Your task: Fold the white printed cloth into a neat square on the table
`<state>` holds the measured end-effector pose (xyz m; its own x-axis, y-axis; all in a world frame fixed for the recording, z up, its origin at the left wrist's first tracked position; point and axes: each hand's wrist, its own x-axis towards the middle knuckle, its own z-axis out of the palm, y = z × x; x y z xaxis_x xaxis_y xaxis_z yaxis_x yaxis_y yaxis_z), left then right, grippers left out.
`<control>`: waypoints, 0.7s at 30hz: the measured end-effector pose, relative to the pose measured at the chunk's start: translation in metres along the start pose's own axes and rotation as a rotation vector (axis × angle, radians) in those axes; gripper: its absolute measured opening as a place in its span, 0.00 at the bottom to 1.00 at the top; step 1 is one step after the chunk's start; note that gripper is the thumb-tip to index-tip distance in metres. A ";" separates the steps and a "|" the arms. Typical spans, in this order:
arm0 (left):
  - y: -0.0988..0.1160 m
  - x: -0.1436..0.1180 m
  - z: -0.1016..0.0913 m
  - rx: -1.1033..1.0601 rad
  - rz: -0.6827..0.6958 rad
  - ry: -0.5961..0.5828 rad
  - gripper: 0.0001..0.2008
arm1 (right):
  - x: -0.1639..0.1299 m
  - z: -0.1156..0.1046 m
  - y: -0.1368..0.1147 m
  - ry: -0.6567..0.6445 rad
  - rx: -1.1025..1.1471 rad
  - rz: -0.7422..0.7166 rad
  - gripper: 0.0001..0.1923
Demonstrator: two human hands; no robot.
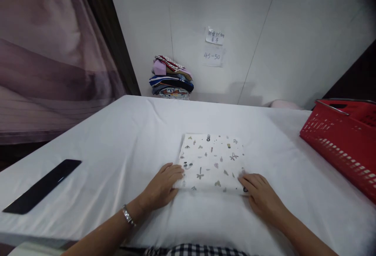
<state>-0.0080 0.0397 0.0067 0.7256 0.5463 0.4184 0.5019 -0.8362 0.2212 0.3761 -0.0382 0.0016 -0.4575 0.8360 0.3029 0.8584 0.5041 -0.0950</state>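
A folded cloth point(212, 162) with little leaf and flower prints lies flat on the white bench point(117, 142). It sits just in front of both hands. The left hand point(163, 185) rests at the near left corner of the cloth, with its fingers touching the edge. The right hand point(258, 193) rests at the near right corner, and its fingertips touch the cloth too. Both hands lie flat and loose. They press on the cloth but do not grab it. There is a shiny band point(128, 215) on the left wrist. A long black strip point(42, 186) lies far to the left of the left hand. A red basket point(343, 146) stands well off to the right of the right hand. Far past the hands, by the wall, sits a pile of folded clothes point(171, 77). Two paper notes point(214, 46) stick to the wall.
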 end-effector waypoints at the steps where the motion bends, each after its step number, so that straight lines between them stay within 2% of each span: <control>1: 0.002 0.003 -0.007 -0.027 -0.010 -0.027 0.19 | 0.001 -0.007 -0.002 -0.038 0.033 0.008 0.27; 3: 0.005 0.014 -0.017 -0.084 -0.036 -0.056 0.15 | 0.010 -0.019 -0.004 -0.065 0.098 0.013 0.24; 5: 0.007 0.034 -0.020 -0.105 -0.100 -0.019 0.13 | 0.026 -0.025 -0.005 -0.009 0.136 0.036 0.22; 7: 0.008 0.054 -0.012 -0.075 -0.169 0.037 0.14 | 0.046 -0.020 -0.007 0.057 0.133 0.076 0.23; 9: 0.008 0.069 0.003 -0.020 -0.201 -0.021 0.21 | 0.062 -0.005 -0.009 0.020 0.105 0.090 0.26; 12: 0.006 0.071 0.028 0.045 -0.246 -0.143 0.31 | 0.071 0.024 -0.012 -0.151 0.063 0.064 0.30; 15: 0.006 0.061 0.040 0.062 -0.266 -0.220 0.33 | 0.065 0.042 -0.012 -0.211 0.043 0.055 0.30; 18: 0.007 0.060 0.036 0.029 -0.290 -0.258 0.34 | 0.059 0.042 -0.012 -0.206 0.057 0.059 0.31; 21: 0.000 0.074 0.025 -0.012 -0.335 -0.233 0.28 | 0.063 0.032 -0.008 -0.225 0.115 0.058 0.30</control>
<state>0.0573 0.0818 0.0161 0.6111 0.7838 0.1106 0.7239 -0.6099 0.3223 0.3327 0.0174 -0.0087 -0.4594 0.8849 0.0766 0.8586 0.4645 -0.2169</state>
